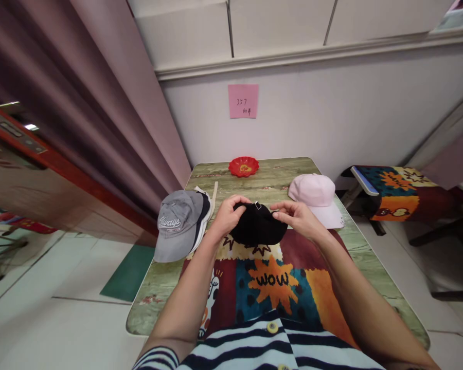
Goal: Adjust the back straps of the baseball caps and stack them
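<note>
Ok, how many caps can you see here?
At least 5: black cap between left hand and right hand; pink cap on the right; stacked on the left, gray cap, dark cap and white cap. More may be hidden in the stack.

Two bare hands, the left (pixel 228 216) and the right (pixel 298 217), hold a soft black cloth cap (pixel 259 226), with grey cap (pixel 179 223) at nine o'clock, pale pink cap (pixel 314 192) at two o'clock and wavy red plastic dish (pixel 244 167) at twelve.
</note>
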### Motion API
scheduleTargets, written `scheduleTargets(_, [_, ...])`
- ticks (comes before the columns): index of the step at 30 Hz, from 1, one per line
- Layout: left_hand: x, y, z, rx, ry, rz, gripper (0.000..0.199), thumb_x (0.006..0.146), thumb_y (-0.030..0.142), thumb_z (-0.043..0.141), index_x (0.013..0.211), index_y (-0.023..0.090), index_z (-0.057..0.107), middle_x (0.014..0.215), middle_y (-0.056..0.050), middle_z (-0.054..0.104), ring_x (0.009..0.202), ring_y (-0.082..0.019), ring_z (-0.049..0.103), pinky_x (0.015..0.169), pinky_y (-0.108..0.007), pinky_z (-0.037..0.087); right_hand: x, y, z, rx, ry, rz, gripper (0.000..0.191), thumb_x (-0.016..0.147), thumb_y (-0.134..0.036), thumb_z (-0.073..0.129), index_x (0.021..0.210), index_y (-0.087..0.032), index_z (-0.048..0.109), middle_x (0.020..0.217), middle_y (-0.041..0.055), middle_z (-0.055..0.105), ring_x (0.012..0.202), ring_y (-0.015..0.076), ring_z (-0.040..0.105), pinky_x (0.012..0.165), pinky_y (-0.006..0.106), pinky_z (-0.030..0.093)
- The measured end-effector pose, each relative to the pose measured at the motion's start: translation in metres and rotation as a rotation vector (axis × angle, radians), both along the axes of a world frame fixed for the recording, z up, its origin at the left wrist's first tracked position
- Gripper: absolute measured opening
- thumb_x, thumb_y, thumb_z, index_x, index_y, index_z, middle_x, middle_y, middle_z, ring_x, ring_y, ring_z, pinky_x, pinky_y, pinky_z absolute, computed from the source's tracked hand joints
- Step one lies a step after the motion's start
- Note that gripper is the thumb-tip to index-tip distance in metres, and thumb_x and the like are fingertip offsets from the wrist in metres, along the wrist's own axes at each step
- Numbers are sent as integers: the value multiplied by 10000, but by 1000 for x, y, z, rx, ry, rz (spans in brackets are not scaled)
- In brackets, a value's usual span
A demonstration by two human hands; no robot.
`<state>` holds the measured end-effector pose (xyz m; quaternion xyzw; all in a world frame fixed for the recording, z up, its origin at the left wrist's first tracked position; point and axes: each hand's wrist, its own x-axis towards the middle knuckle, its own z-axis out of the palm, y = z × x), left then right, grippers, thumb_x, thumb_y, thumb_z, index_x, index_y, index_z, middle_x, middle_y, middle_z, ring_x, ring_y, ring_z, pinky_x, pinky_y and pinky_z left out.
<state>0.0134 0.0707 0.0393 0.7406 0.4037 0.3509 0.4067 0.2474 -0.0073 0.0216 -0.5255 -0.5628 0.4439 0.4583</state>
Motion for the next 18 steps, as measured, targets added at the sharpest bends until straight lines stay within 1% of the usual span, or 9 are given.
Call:
scheduleTargets(3, [11, 15, -2, 27, -89, 13, 154, 804, 186, 564, 893, 197, 689, 959, -43, 730, 953, -210, 665, 939, -350, 498, 3, 17, 3, 162, -24, -165, 340, 829, -452, 719, 1064, -207, 737, 709, -10, 594, 629, 147, 507, 621, 307, 439])
scheduleTargets(5, [16, 22, -3, 32, -147, 15, 150, 806, 198, 564, 906, 190, 676, 956, -45, 725, 937, -202, 662, 922, -341, 499, 5, 27, 4, 243, -13, -285, 338, 826, -428, 712, 1088, -215, 725, 810, 14, 642, 645, 148, 520, 635, 316, 454])
scheduleTargets(6, [17, 23, -3, 27, -161, 3, 145, 806, 208, 568, 908, 188, 668, 950, -45, 721, 927, -198, 660, 914, -338, 499, 5, 29, 3, 254, 7, -313, 350, 820, -420, 712, 1108, -220, 716, 871, 28, 665, 646, 146, 527, 631, 316, 460])
scheduleTargets(7, [17, 22, -3, 12, -163, -17, 137, 804, 217, 573, 905, 187, 660, 941, -43, 717, 916, -195, 659, 904, -334, 498, 5, 29, 2, 245, 37, -312, 366, 813, -414, 712, 1126, -223, 706, 922, 39, 682, 645, 144, 536, 622, 314, 464])
scheduleTargets(8, [16, 20, -4, -12, -158, -42, 131, 799, 226, 578, 901, 186, 650, 928, -40, 711, 903, -191, 657, 890, -330, 498, 3, 27, 1, 221, 70, -280, 380, 806, -407, 712, 1139, -225, 697, 948, 45, 693, 644, 143, 544, 614, 310, 467])
scheduleTargets(10, [11, 12, -5, -77, -138, -82, 139, 786, 234, 583, 906, 188, 635, 894, -31, 699, 862, -181, 656, 847, -317, 500, -1, 19, -2, 154, 131, -172, 390, 798, -392, 706, 1149, -222, 692, 938, 43, 705, 645, 140, 561, 620, 304, 475])
scheduleTargets(12, [5, 4, -6, -141, -123, -91, 181, 766, 220, 575, 936, 190, 631, 863, -22, 690, 814, -170, 653, 795, -300, 499, -6, 10, -5, 75, 164, -102, 363, 798, -376, 691, 1124, -217, 706, 923, 32, 708, 653, 134, 577, 653, 304, 486])
scheduleTargets(15, [0, -3, -6, -190, -122, -80, 242, 741, 191, 567, 972, 185, 640, 826, -16, 686, 761, -162, 648, 737, -282, 492, -14, 2, -2, -19, 132, -63, 314, 818, -386, 677, 1078, -219, 735, 965, 32, 723, 716, 144, 614, 719, 312, 498])
scheduleTargets(18, [0, -5, -2, -187, -127, -87, 249, 735, 174, 568, 970, 179, 648, 809, -14, 690, 745, -161, 649, 717, -276, 488, -23, 2, 5, -39, 72, 2, 333, 841, -470, 688, 1052, -222, 754, 972, 40, 738, 822, 182, 640, 745, 310, 492])
